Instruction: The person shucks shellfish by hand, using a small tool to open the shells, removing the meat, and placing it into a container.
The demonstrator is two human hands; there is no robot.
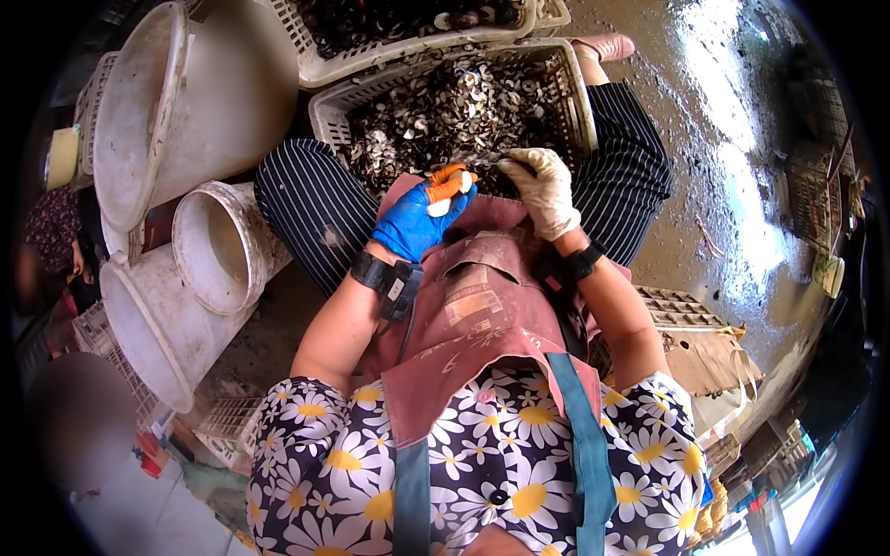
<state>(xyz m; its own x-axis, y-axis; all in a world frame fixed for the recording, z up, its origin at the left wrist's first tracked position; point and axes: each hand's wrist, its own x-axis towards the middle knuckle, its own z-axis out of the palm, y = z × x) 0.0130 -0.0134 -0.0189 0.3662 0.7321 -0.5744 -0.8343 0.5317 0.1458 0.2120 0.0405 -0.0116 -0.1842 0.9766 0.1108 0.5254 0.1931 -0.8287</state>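
My left hand (423, 212), in a blue glove with orange covers on some fingers, is closed around whitish pieces (439, 208) that look like shellfish meat or shell. To its right, my right hand (546, 191) wears a whitish glove, its thumb and forefinger bent close together near a small blurred thing that I cannot make out. Both hands are just above the near edge of a white plastic crate (582, 104) of dark and pale shells (480, 104). A pink apron (480, 278) covers my lap.
Behind the first crate stands another white crate (410, 50) with dark shellfish. Large white plastic buckets (146, 320) lie tilted at the left, near another person (55, 226). Wet floor (709, 194) spreads at the right, with a slatted crate (678, 309) beside my right elbow.
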